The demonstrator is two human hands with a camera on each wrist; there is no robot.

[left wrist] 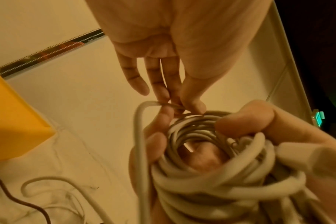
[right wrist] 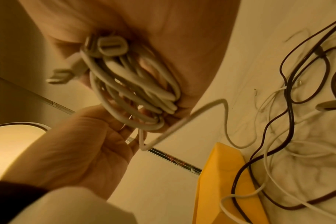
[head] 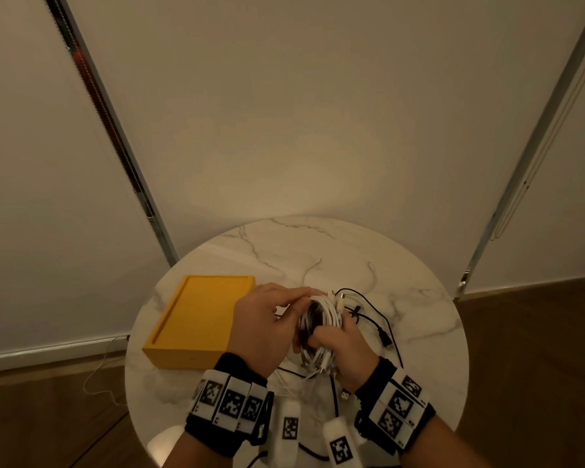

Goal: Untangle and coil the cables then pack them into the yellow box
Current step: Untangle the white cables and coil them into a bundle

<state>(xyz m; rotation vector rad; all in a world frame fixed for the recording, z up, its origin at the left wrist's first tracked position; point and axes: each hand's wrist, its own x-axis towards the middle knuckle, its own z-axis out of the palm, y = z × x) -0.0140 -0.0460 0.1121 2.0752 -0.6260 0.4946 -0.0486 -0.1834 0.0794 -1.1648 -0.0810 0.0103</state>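
Note:
A white cable coil is held above the round table, and my right hand grips it with fingers curled round the loops. My left hand pinches the coil's loose white strand between thumb and fingertips at the top of the coil. White plugs stick out of the bundle by my right palm. The yellow box lies shut on the table, left of both hands. A black cable and thin white cables lie loose on the table.
The marble table is small and round, with its rim close to the box and the cables. A wall with blinds stands behind it. A thin white wire trails on the wooden floor at left. White tags hang under my wrists.

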